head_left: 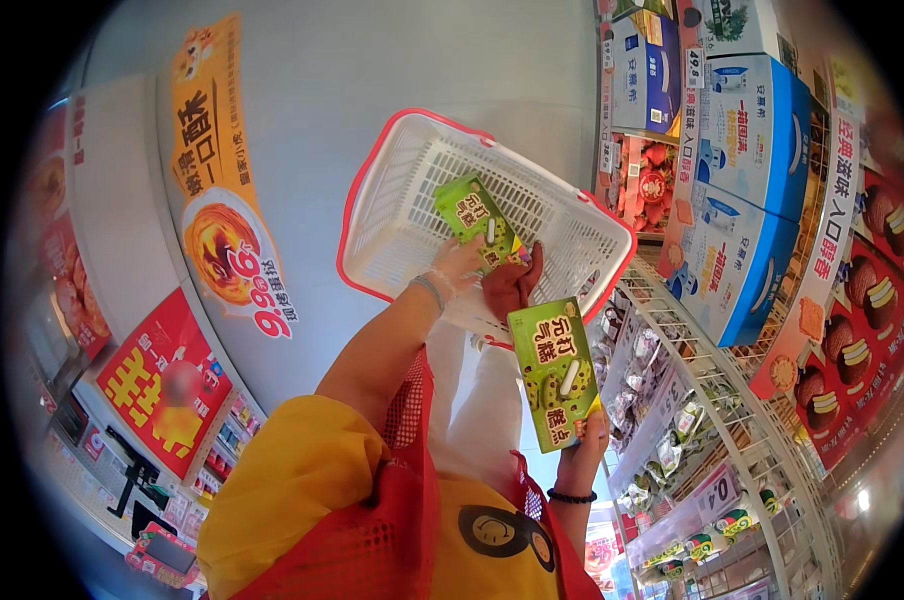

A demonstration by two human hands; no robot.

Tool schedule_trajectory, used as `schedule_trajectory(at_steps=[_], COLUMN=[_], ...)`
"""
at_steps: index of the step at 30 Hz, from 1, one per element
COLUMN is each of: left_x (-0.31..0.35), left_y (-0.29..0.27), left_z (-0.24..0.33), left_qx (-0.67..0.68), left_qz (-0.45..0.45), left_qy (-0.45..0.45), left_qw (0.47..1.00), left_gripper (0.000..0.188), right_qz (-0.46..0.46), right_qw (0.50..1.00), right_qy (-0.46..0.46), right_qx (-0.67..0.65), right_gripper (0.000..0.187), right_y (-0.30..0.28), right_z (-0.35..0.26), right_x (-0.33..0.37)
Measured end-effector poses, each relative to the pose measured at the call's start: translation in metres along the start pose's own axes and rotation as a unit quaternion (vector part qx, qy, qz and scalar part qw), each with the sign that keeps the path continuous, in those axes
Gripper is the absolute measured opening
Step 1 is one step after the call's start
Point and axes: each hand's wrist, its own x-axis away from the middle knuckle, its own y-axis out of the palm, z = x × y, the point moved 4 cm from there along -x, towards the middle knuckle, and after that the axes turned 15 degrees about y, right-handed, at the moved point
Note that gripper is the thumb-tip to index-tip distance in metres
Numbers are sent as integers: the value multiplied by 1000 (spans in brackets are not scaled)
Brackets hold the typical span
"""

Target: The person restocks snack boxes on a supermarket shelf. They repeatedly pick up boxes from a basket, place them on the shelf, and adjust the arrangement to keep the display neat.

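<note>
My left hand (456, 262) reaches into a white shopping basket (404, 180) with a red rim. Its fingers are closed on the lower edge of a green snack box (469, 212), which lies tilted over the basket's slotted inside. Beside that box is a dark reddish-brown shape (513, 284) that I cannot make out. To the right, my right hand (588, 432) grips a second green snack box (555, 370) by its lower corner. This box is held nearly upright just outside the basket's near right rim, its printed front toward me.
Wire shelving (732, 400) with small wrapped snacks runs along the right. Above it stand blue and white cartons (729, 245) and a pack with red pictures (651, 187). A yellow floor sticker (204, 130) lies to the left, near a red poster (164, 385) and more shelves.
</note>
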Motion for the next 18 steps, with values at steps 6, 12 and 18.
schedule_trajectory(at_steps=[6,12,18], left_x=[-46,-73,-70], left_y=[13,18,13], left_z=[-12,-24,-14], left_qx=[-9,65,81], left_qz=[219,300,158], left_qy=[146,164,120], left_qw=[965,937,977], left_gripper=[60,54,56], right_qz=[30,24,10], right_qw=[996,991,981], right_qy=[29,61,80], right_qx=[-78,-115,-174], right_gripper=[39,46,47], right_y=[-13,-23,-14], right_z=[13,19,8], right_x=[1,3,3])
